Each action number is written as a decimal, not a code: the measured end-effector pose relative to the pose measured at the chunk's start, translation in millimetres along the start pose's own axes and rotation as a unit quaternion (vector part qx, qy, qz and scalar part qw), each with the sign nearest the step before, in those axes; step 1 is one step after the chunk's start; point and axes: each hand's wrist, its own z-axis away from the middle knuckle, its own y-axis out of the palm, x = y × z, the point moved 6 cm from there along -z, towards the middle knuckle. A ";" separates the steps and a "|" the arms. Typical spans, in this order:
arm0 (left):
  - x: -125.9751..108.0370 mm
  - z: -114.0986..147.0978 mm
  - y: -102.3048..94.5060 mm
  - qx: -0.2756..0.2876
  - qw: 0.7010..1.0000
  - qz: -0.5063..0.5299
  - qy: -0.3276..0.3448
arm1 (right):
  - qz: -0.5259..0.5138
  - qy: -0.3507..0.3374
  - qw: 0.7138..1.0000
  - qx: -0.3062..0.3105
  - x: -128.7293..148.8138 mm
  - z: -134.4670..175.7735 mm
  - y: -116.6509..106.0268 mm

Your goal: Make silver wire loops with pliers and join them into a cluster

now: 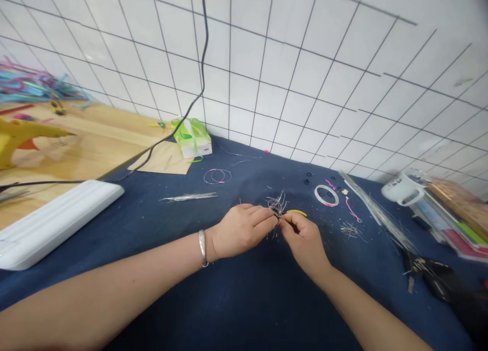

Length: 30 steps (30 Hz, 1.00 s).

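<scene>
Where the two hands meet: the wire bundle (pixel 277 202) is between them, near the middle of the dark blue surface (pixel 244 300); its thin ends spread upward and sideways, and a dark part shows at its centre.
Left hand: the left hand (pixel 244 229), with a silver bracelet (pixel 202 248) at the wrist, is at the left side of the bundle; its fingers are together and closed on it.
Right hand: the right hand (pixel 305 242) pinches the bundle at its right side, thumb against forefinger; which single wire is between the fingertips, I cannot tell.
Yellow piece: a curved yellow piece (pixel 296 212) shows just behind the right hand; it is maybe a tool handle, but the rest is hidden.
Shaped wire: two thin wire loops (pixel 221 182) with pink marks overlap each other beyond the left hand; I judge them as already formed.
Straight wire: short straight wires (pixel 190 197) lie left of the bundle, and long wires (pixel 381 216) lie at the right; both seem unused.
Clippings: a small heap of wire pieces (pixel 351 231) lies to the right of the right hand, which suggests that some cutting is done.
White ring: a white ring (pixel 328 204) lies near a pink cord (pixel 353 210).
Wirework progress: probably partway; the bundle is gathered at its centre, but its ends stand loose and uneven, not yet in order.
</scene>
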 end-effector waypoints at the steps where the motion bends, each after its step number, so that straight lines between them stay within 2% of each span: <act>1: -0.2 -0.1 0.1 0.003 1.000 -0.002 0.003 | -0.012 0.009 1.000 0.001 -1.2 0.7 0.3; 8: 1.4 1.0 -0.3 -0.033 0.999 0.005 -0.033 | -0.116 0.051 0.991 -0.038 -19.4 4.4 1.6; 12: 11.5 2.1 -4.5 -0.090 0.984 0.083 -0.130 | -0.163 0.062 0.984 -0.048 -30.0 6.2 4.8; 18: 35.0 7.7 -14.5 -0.192 0.934 0.130 -0.273 | -0.183 0.064 0.979 -0.068 -38.2 4.4 0.9; 20: 33.0 6.2 -13.5 -0.183 0.936 0.149 -0.263 | -0.168 0.058 0.982 -0.059 -36.4 4.0 0.4; 24: 12.7 0.2 -4.1 -0.098 0.955 0.212 -0.184 | -0.136 0.029 0.990 -0.030 -24.8 6.1 3.1; 30: 5.9 0.4 -5.9 -0.111 0.950 0.216 -0.194 | -0.040 -0.028 0.998 -0.030 -9.4 9.6 1.5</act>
